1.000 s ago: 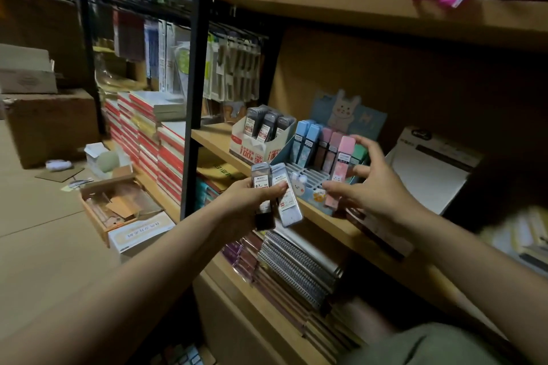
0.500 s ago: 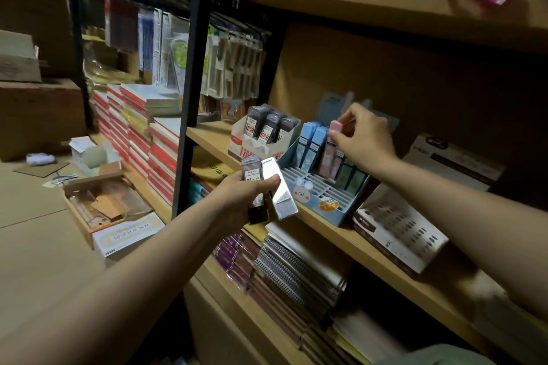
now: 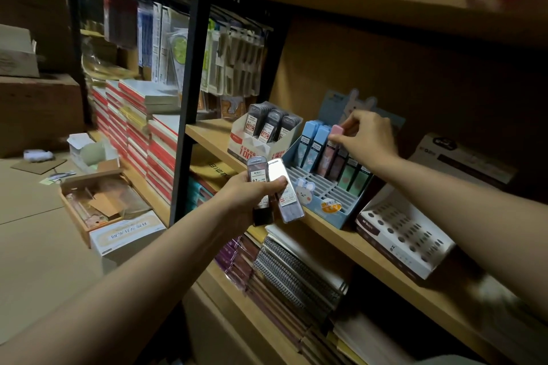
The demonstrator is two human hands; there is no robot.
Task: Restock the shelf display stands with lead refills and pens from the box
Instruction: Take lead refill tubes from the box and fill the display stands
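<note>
My right hand (image 3: 367, 139) is pinching one pink refill case (image 3: 336, 131) at the top of the blue stand (image 3: 326, 195), next to two blue cases (image 3: 314, 142). Left hand (image 3: 252, 195) grips two cases (image 3: 274, 190) just in front, near the shelf (image 3: 370, 249) edge.

Blue bunny-print stand (image 3: 326, 198) holds blue, pink, green refills (image 3: 332, 154).

Dark lead case (image 3: 260, 184) in left hand (image 3: 246, 195): "0.7", "HB"
White-red display box (image 3: 261, 148): "100"
Cases in that box (image 3: 268, 124): "100"
Other print: too blurred to read
</note>
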